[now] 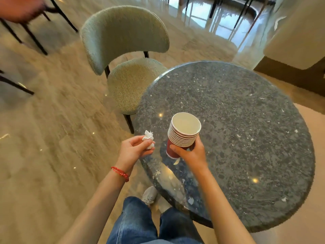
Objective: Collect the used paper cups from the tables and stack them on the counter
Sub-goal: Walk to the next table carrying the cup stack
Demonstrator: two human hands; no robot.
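Left hand (134, 147) pinches a crumpled tissue (148, 139) beside the counter (246, 138) edge. Right hand (190, 152) wraps the nested red paper cup stack (182, 134) low, tilted, above the counter. Probably carrying: level the stack, support its base.

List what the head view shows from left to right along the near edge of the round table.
Red string bracelet → left hand → crumpled white tissue → stack of red paper cups → right hand → speckled grey stone table.
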